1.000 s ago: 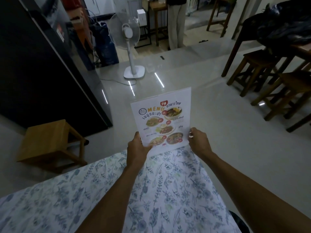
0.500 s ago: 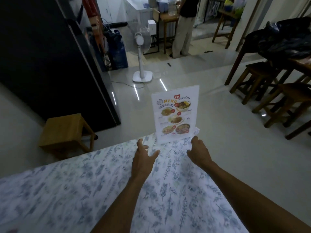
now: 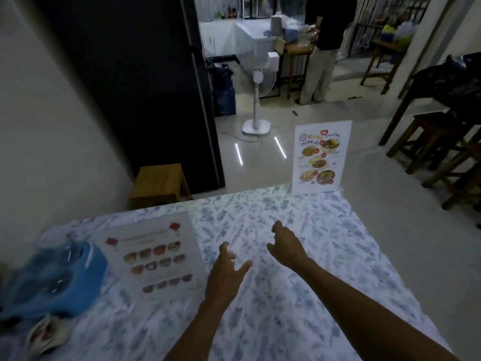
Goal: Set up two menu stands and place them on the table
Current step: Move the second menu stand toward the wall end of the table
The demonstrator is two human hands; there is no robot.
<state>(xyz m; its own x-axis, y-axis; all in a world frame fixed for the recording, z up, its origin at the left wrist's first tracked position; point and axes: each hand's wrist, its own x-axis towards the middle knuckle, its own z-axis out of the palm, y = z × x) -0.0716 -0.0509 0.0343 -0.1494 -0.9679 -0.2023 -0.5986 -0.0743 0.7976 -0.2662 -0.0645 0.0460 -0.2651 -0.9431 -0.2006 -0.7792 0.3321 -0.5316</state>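
A menu stand [image 3: 320,157] with food pictures stands upright at the far right corner of the table [image 3: 338,256], which wears a blue floral cloth. A second menu sheet [image 3: 153,256] lies flat on the cloth at the left. My left hand [image 3: 226,274] hovers over the middle of the table, fingers spread, holding nothing. My right hand [image 3: 286,246] is just to its right, fingers loosely curled and empty, well short of the upright stand.
A blue object [image 3: 52,282] with clear plastic on it sits blurred at the table's left edge. Beyond the table are a wooden stool [image 3: 158,183], a white pedestal fan [image 3: 256,100], a dark fridge, a standing person [image 3: 320,48] and wooden stools at the right.
Both hands let go of the upright menu stand and drew back toward me. My view swung left, bringing the flat menu sheet and blue object into sight.
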